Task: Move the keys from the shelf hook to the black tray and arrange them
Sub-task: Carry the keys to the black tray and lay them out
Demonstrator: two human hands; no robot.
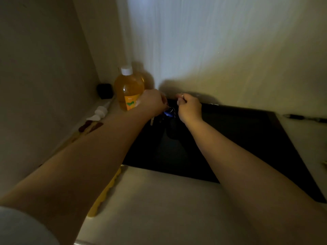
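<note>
A bunch of keys (169, 113) with a blue fob hangs from my left hand (152, 101), which is closed on its ring just above the far left part of the black tray (247, 131). One pale key dangles lower, near the tray's left edge. My right hand (189, 107) is beside the bunch on the right, fingers curled, with a small shiny piece pinched at its fingertips; whether that piece belongs to the bunch I cannot tell. The scene is dim and the shelf hook is not visible.
An orange liquid bottle (129, 89) with a white cap stands against the wall, left of my left hand. A small black box (105, 91) sits in the corner. A white object (100, 112), dark red pieces (90, 126) and a yellow wavy strip (106, 191) lie left. A dark pen (304, 118) lies far right.
</note>
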